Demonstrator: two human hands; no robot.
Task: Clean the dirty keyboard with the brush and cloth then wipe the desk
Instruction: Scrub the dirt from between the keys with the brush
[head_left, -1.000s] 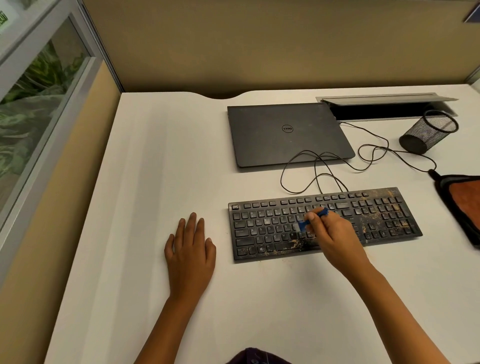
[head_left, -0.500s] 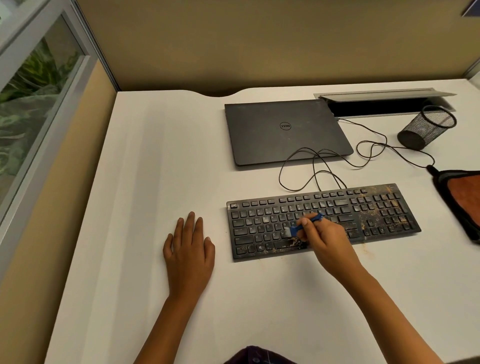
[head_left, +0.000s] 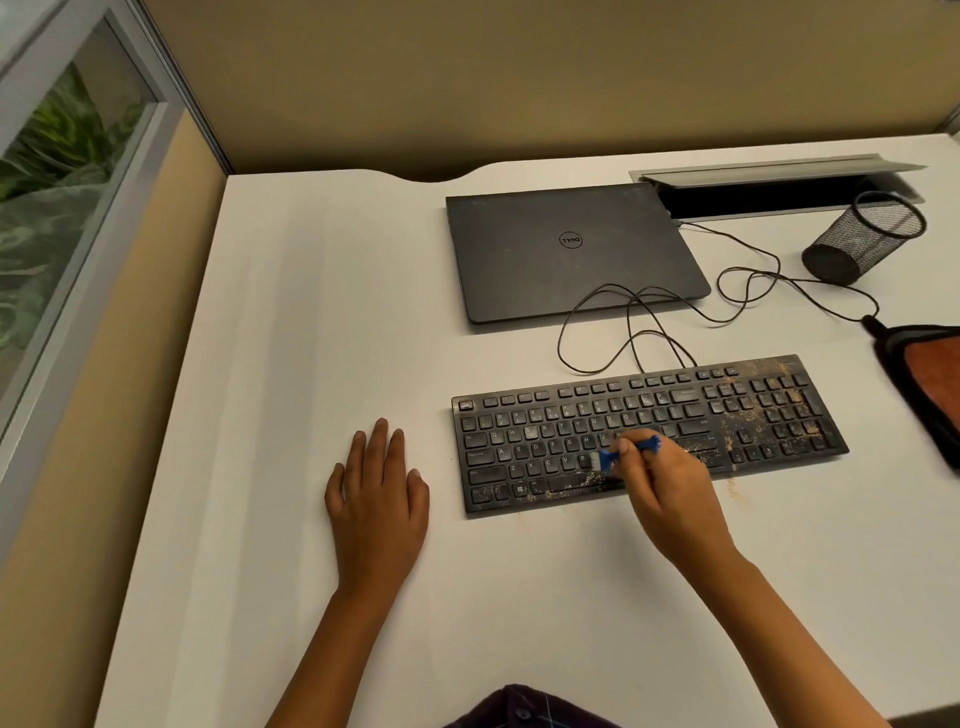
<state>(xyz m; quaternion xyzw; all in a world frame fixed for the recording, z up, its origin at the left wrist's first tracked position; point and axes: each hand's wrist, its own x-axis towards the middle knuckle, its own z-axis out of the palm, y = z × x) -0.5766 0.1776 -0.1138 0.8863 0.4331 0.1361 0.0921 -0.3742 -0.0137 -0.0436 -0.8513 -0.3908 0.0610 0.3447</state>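
Keyboard (head_left: 649, 431) sits flat on white desk (head_left: 311, 364), long side roughly parallel to near edge, slightly angled. Brown grit covers the right-hand number pad area and the bottom row near the space bar; a few crumbs on desk just past the front edge of the keyboard.

Right hand (head_left: 662, 491) pinches small blue brush (head_left: 626, 451), fingers curled round the handle. Brush lies over the lower middle keys, white bristle end pointing left and down onto the keys, blue handle end sticking out to the right above the knuckles. Bristles look touching the keys, slightly blurred so exact contact unclear.

Left hand (head_left: 376, 493) rests palm down on the desk, fingers straight and close together, holding nothing. It lies just beside the left end of the keyboard, not touching it.

Cloth (head_left: 930, 384), orange with dark border, lies at far right edge of desk, partly cut off by frame, near right end of keyboard but apart from it.

Closed black laptop (head_left: 571, 249) behind the keyboard. Thin black cable (head_left: 649, 312) loops from keyboard back across desk toward open cable slot (head_left: 779, 192) at rear. Black mesh pen cup (head_left: 865, 236) tipped on its side near slot.
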